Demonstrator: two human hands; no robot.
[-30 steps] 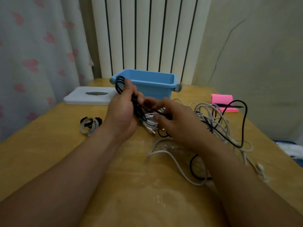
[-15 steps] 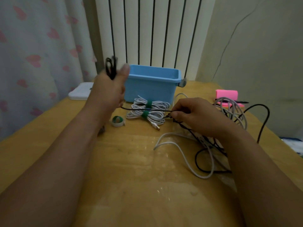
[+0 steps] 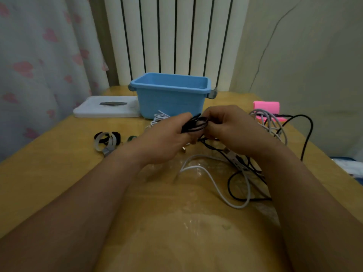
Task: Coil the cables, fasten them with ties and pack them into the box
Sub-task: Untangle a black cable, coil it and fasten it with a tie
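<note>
My left hand (image 3: 167, 138) grips a small coil of black cable (image 3: 195, 124) in front of the blue box (image 3: 170, 101). My right hand (image 3: 233, 128) pinches the same black cable right beside the coil, and the cable's loose length trails off to the right across the table. A white cable bundle (image 3: 159, 117) lies behind my left hand, mostly hidden. Loose white cable (image 3: 218, 187) and black cable (image 3: 306, 134) sprawl on the right. Several ties (image 3: 107, 141) lie to the left.
A white lid (image 3: 107, 109) lies left of the box. A pink object (image 3: 267, 108) sits at the back right. The wooden table (image 3: 59, 173) ends near a curtain on the left and a radiator behind.
My left hand came down from beside the box and moved right with the black coil. My right hand rose to meet it, so both hands now hold the cable together.
</note>
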